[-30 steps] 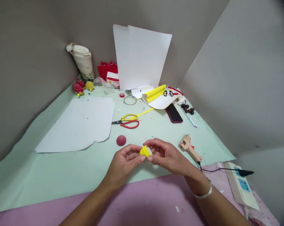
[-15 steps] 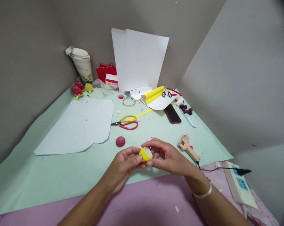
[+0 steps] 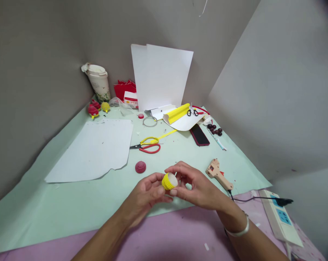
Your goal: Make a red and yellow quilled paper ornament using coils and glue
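Observation:
A small yellow ribbed paper cup (image 3: 167, 182), hollow with a white inside, is held between my two hands above the table's front part. My right hand (image 3: 192, 185) pinches its rim between thumb and fingers. My left hand (image 3: 146, 194) curls around its left side, thumb and fingertips against it. The cup tilts with its opening up and to the right. Just beyond my left hand lies a dark red ribbed dome (image 3: 140, 166). Farther back are scissors (image 3: 150, 148) with one yellow and one red handle. To the right lies a beige glue gun (image 3: 219, 174).
White paper (image 3: 95, 152) covers the left side. At the back stand a cup with a lid (image 3: 99, 82), red and yellow ribbed pieces (image 3: 92, 111) and white sheets (image 3: 164, 76). A phone (image 3: 199, 135) and small scissors (image 3: 192, 111) lie right; a cable runs to a power strip (image 3: 282, 215).
The view has tilted slightly, so things sit a little lower. The yellow cup has turned a little in my hands, and my left thumb has slid down its side.

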Action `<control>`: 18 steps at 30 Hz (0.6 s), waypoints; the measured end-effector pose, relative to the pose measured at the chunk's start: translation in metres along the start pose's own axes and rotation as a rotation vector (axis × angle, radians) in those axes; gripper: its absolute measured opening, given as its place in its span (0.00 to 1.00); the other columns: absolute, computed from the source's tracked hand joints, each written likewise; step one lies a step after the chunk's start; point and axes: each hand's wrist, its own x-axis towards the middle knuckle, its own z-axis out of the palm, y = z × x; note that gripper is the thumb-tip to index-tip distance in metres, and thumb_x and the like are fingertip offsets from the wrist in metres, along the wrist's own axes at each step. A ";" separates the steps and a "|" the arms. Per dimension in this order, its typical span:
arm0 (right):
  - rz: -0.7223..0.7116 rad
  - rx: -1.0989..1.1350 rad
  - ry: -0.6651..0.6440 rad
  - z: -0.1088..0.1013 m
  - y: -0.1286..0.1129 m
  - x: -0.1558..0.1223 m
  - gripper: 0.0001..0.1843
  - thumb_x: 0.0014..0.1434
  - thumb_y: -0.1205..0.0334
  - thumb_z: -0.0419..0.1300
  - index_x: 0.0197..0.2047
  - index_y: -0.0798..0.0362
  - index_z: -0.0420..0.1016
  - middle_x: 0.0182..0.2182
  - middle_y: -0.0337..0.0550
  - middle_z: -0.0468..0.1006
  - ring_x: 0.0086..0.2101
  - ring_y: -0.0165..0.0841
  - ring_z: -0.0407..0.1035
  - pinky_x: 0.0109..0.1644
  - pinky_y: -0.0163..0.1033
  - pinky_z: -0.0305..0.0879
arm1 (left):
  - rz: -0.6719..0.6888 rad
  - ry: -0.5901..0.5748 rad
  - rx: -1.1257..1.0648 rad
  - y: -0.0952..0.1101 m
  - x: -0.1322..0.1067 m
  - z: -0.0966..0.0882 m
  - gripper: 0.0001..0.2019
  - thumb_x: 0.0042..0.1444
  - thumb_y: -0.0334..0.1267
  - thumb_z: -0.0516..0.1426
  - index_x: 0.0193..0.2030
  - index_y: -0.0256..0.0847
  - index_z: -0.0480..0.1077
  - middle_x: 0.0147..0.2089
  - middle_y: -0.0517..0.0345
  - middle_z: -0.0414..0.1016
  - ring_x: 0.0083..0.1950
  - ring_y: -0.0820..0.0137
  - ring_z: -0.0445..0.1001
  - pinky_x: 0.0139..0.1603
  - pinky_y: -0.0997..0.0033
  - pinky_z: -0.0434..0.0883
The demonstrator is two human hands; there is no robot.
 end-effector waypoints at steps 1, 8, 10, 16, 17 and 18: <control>-0.009 -0.020 -0.003 0.000 -0.002 -0.001 0.23 0.56 0.64 0.67 0.55 0.48 0.73 0.42 0.41 0.69 0.35 0.29 0.66 0.38 0.35 0.66 | 0.010 -0.011 0.005 0.000 0.000 0.001 0.17 0.55 0.42 0.64 0.49 0.38 0.73 0.47 0.48 0.76 0.47 0.63 0.74 0.47 0.64 0.72; -0.068 0.140 0.027 -0.012 -0.001 0.020 0.25 0.63 0.54 0.60 0.62 0.45 0.65 0.48 0.46 0.69 0.38 0.30 0.68 0.38 0.37 0.68 | 0.108 0.119 0.018 0.021 -0.021 -0.011 0.16 0.54 0.41 0.66 0.48 0.40 0.75 0.41 0.53 0.75 0.38 0.69 0.74 0.42 0.70 0.72; -0.059 -0.036 0.106 -0.004 0.007 0.039 0.21 0.63 0.55 0.60 0.59 0.47 0.68 0.47 0.46 0.71 0.38 0.31 0.68 0.41 0.39 0.68 | 0.197 0.200 -0.057 0.032 -0.029 -0.020 0.18 0.52 0.44 0.66 0.48 0.40 0.76 0.42 0.52 0.76 0.35 0.70 0.73 0.39 0.72 0.72; -0.073 -0.339 0.076 0.060 0.040 0.088 0.30 0.54 0.57 0.68 0.58 0.53 0.67 0.49 0.52 0.71 0.37 0.34 0.67 0.45 0.44 0.67 | 0.274 0.358 -0.319 0.051 -0.035 -0.031 0.13 0.49 0.40 0.66 0.39 0.35 0.78 0.39 0.48 0.79 0.36 0.68 0.74 0.39 0.72 0.74; -0.075 -0.362 0.076 0.066 0.043 0.091 0.27 0.55 0.58 0.67 0.56 0.53 0.69 0.47 0.51 0.72 0.39 0.35 0.67 0.45 0.44 0.67 | 0.270 0.366 -0.341 0.051 -0.034 -0.031 0.12 0.49 0.40 0.66 0.38 0.35 0.78 0.38 0.48 0.79 0.35 0.68 0.74 0.39 0.72 0.74; -0.077 -0.373 0.076 0.069 0.045 0.094 0.22 0.55 0.59 0.67 0.53 0.53 0.72 0.45 0.49 0.73 0.39 0.36 0.67 0.45 0.44 0.66 | 0.268 0.363 -0.352 0.051 -0.032 -0.031 0.12 0.49 0.39 0.66 0.38 0.34 0.78 0.38 0.48 0.79 0.35 0.68 0.74 0.39 0.72 0.74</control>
